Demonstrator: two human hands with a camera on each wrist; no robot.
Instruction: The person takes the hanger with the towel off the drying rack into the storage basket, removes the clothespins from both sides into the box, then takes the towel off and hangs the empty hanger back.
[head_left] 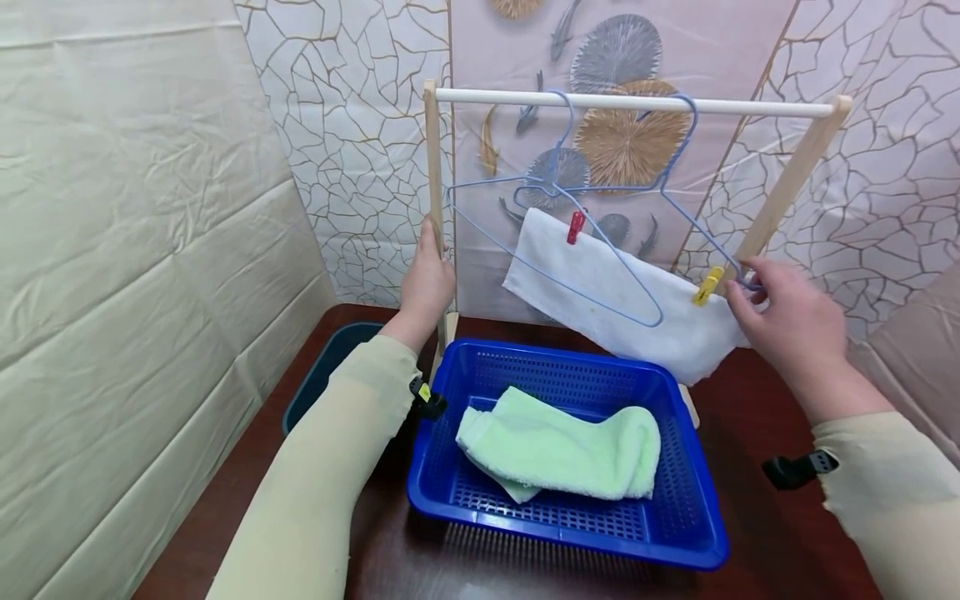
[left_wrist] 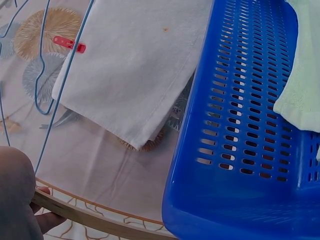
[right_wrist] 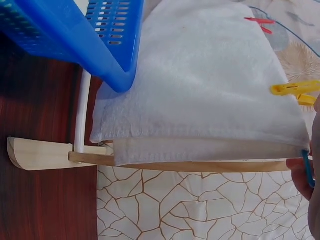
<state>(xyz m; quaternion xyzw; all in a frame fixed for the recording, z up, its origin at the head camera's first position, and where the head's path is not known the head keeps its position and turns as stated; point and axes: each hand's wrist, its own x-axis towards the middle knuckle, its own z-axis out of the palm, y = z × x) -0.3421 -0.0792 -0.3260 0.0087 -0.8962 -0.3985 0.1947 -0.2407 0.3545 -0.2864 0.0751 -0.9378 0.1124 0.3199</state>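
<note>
My left hand [head_left: 429, 283] grips the left wooden post [head_left: 433, 158] of a drying rack; the left wrist view shows fingertips coming round that post [left_wrist: 100, 217]. At the right, my right hand [head_left: 798, 321] pinches the lower right corner of a blue wire hanger [head_left: 701, 229] hooked on the rack's white rail [head_left: 495, 97]. From this hanger a folded white towel [head_left: 600, 287] hangs at a slant, with a red clothespin [head_left: 575, 227] and a yellow clothespin [head_left: 708, 286] on its upper edge. A second blue hanger [head_left: 495, 257] hangs bare in front, tilted.
A blue perforated basket [head_left: 562, 537] stands on the dark wooden table [head_left: 480, 575] before the rack, with a light green towel [head_left: 562, 450] inside. Behind my left forearm sits a dark teal container [head_left: 330, 362]. Patterned cloth [head_left: 360, 158] covers the back wall.
</note>
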